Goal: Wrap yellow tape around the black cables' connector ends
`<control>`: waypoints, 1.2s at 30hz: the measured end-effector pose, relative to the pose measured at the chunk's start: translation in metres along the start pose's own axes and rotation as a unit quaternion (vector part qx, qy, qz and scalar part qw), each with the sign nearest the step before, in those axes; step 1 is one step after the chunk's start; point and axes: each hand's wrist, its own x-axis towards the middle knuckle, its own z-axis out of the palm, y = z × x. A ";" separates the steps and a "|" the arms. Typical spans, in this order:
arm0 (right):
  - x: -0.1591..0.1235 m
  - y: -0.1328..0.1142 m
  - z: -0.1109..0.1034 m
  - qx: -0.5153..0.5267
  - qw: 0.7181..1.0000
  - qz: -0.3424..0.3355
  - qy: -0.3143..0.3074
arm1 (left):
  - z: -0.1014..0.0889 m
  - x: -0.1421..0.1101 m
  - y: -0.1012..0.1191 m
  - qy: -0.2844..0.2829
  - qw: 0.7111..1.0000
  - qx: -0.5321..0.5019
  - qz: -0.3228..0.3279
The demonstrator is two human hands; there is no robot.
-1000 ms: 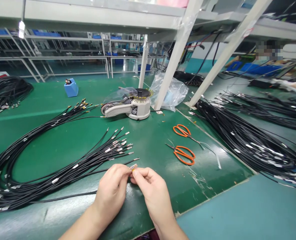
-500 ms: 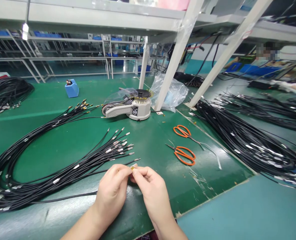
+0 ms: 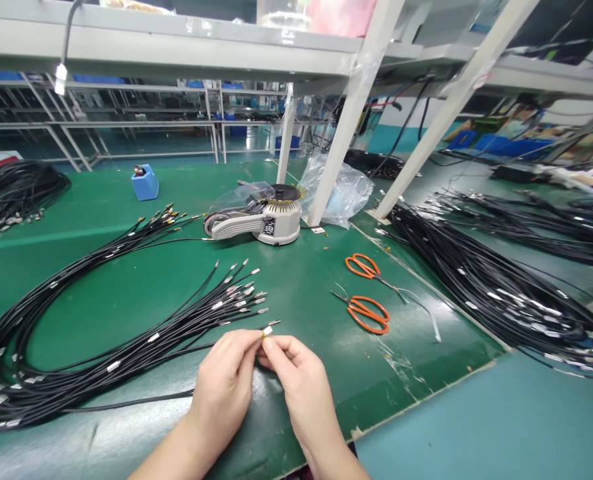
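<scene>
My left hand (image 3: 225,379) is closed around one black cable (image 3: 141,401), which runs into it from the left. A small whitish tip (image 3: 267,331) with a bit of yellow at its base sticks up between the fingertips of both hands. My right hand (image 3: 303,383) pinches at that same spot, thumb and forefinger together. Just how the fingers grip the yellow bit is hidden. Beyond my hands a bundle of black cables (image 3: 171,340) curves over the green table (image 3: 296,287), its silver-ended tips fanned out close by.
To the right lie two orange-handled scissors (image 3: 369,315) and thin clear scraps. A grey tape dispenser (image 3: 279,223) stands behind, with a blue holder (image 3: 145,182) to its left. Shelf posts (image 3: 349,120) rise past a plastic bag (image 3: 339,190). More black cables (image 3: 496,287) lie at right.
Both hands stay together at the cable's end, with small finger shifts. The whitish tip shows a little more plainly. The view has tilted up slightly.
</scene>
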 end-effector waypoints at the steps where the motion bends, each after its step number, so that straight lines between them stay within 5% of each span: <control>1: 0.000 0.001 0.000 0.002 1.000 -0.002 0.000 | -0.001 0.001 0.001 -0.006 1.000 0.002 -0.018; 7: -0.001 0.001 0.000 0.018 1.000 0.000 -0.006 | -0.007 0.009 0.004 -0.048 0.995 -0.004 -0.089; 17: -0.016 -0.001 -0.006 0.225 0.966 0.122 -0.022 | -0.008 0.005 0.007 -0.022 0.997 -0.014 -0.071; 26: -0.007 -0.001 0.001 0.043 0.999 0.018 -0.003 | -0.007 0.005 0.010 -0.009 0.997 -0.015 -0.073; 36: -0.009 -0.001 -0.001 -0.014 0.999 -0.040 0.000 | -0.013 0.012 0.013 -0.073 0.946 -0.144 -0.281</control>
